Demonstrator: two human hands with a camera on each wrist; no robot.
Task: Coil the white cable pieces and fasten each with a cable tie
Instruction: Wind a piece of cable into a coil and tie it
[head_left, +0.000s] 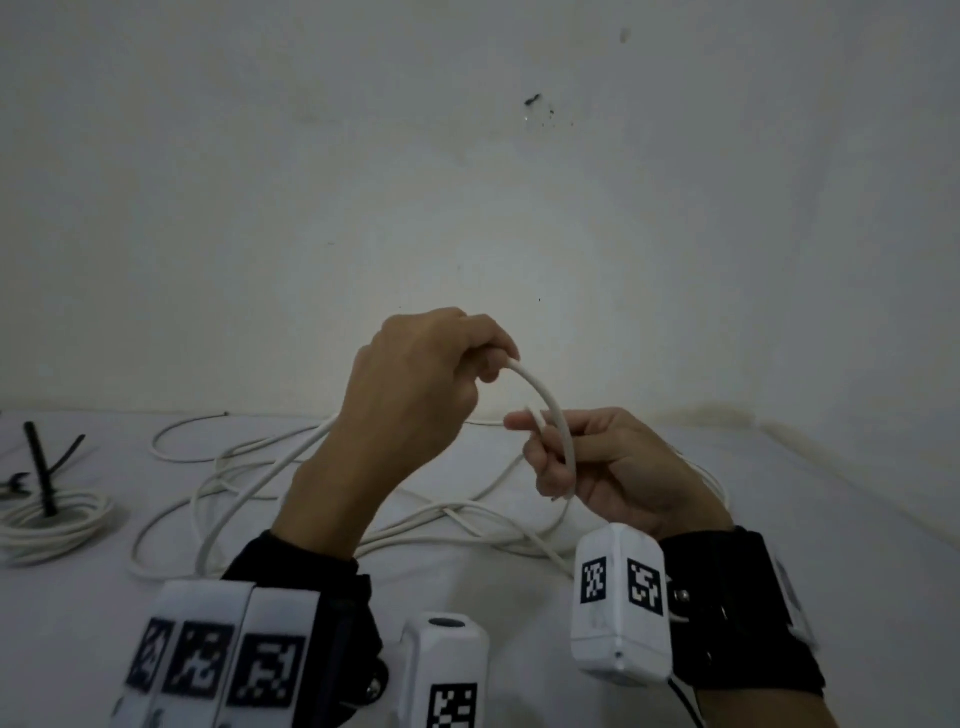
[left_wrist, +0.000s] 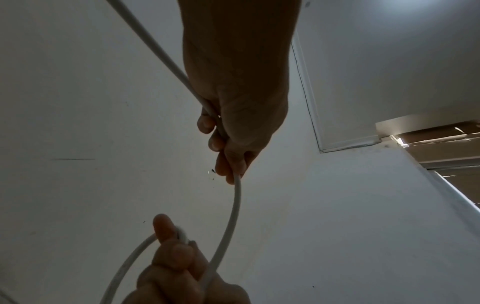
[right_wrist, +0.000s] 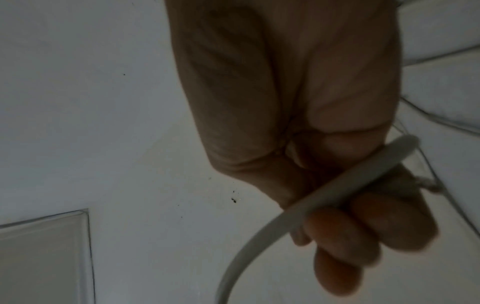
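A white cable (head_left: 546, 401) arcs between my two raised hands. My left hand (head_left: 431, 384) grips it up high, fingers curled round it; from there it drops away to the loose tangle of cable (head_left: 332, 499) on the table. My right hand (head_left: 566, 457), lower and to the right, holds the cable's end section in curled fingers, with the cut tip by the thumb. In the left wrist view, the cable (left_wrist: 235, 209) runs from my left hand (left_wrist: 228, 133) down to my right hand (left_wrist: 176, 259). The right wrist view shows my right hand (right_wrist: 363, 230) wrapped round the cable (right_wrist: 337, 183).
A finished white coil (head_left: 57, 519) lies at the table's left edge with a black cable tie (head_left: 39, 467) standing up from it. More black ties (head_left: 15, 486) lie beside it. The white table (head_left: 779, 493) meets a white wall close behind.
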